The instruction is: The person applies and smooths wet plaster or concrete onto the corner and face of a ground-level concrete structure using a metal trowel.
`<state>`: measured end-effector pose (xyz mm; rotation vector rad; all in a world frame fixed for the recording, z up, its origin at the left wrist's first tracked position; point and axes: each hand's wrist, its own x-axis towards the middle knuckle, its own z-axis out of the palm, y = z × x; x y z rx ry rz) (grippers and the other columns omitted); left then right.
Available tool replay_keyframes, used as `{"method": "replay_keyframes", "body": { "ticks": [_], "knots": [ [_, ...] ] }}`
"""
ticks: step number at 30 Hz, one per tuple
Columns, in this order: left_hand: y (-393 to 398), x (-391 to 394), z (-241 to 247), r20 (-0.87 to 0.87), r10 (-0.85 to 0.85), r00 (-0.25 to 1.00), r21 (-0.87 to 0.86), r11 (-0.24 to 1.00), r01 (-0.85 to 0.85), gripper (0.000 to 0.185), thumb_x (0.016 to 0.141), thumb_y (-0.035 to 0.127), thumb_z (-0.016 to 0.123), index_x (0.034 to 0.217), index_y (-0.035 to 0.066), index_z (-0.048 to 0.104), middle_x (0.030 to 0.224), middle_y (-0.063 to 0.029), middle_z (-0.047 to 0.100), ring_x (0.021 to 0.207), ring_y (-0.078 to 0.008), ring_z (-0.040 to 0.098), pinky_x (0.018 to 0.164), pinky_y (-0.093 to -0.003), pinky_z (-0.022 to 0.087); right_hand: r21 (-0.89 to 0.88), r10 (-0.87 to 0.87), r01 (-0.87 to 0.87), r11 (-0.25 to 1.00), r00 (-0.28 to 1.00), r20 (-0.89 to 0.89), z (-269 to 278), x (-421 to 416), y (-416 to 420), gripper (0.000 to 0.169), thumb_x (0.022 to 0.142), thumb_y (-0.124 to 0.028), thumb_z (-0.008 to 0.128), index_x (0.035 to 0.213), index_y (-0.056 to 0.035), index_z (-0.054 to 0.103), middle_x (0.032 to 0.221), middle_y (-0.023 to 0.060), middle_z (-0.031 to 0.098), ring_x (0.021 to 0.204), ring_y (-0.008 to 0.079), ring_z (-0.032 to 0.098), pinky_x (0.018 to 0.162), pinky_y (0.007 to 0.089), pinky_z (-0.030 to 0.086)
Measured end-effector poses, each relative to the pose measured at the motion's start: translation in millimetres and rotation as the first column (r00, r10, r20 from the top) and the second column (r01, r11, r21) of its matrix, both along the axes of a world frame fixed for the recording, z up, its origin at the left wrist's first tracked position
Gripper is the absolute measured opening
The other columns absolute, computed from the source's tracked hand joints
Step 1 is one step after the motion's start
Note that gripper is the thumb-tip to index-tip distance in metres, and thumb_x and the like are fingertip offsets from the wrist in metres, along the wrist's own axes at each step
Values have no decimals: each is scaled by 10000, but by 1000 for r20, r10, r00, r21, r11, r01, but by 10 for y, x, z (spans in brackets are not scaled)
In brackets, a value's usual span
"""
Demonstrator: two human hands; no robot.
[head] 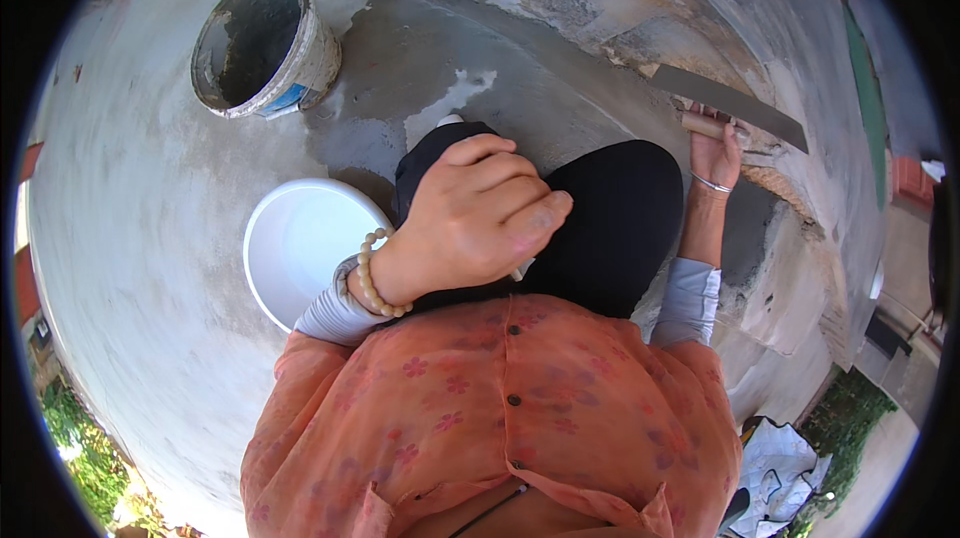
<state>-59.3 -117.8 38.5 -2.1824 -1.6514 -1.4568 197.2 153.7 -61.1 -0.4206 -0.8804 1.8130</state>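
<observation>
My right hand [716, 144] grips the wooden handle [703, 124] of a plastering trowel, its long metal blade [731, 107] held against or close to the rough lower part of the wall at the right. My left hand [487, 212], with a beaded bracelet at the wrist, is curled above my knees in black trousers. A small pale piece shows under its edge; whether the fingers hold it is hidden. The white plastic basin [311, 249] is beside my left forearm. Farther forward on the left stands a plaster-crusted bucket [262, 47] with dark grey mortar inside.
Damp grey mortar [420, 43] covers part of the concrete floor ahead. The wall [780, 35] curves along the front and right, with a broken, rough edge at its base. Behind me on the right lies a crumpled white sack [776, 474] near green plants [847, 418].
</observation>
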Motion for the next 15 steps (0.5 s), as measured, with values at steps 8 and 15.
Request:
{"method": "replay_keyframes", "body": {
  "ticks": [8,15],
  "knots": [
    [108,416,162,14,-376,926,162,915,369,103,685,98,608,762,35,583,610,-4,445,606,-153,485,758,-312,441,123,276,-629,768,499,822,970,-719,278,279,796,-115,661,1022,-31,518,741,65,569,738,178,578,710,323,474],
    [145,277,-188,-62,-406,912,-230,895,383,115,692,150,562,624,71,513,555,-8,454,563,-148,469,592,-274,352,-457,885,-768,448,306,351,-196,-1539,187,498,827,-293,628,1189,-10,438,879,116,559,697,172,557,654,287,466]
  ]
}}
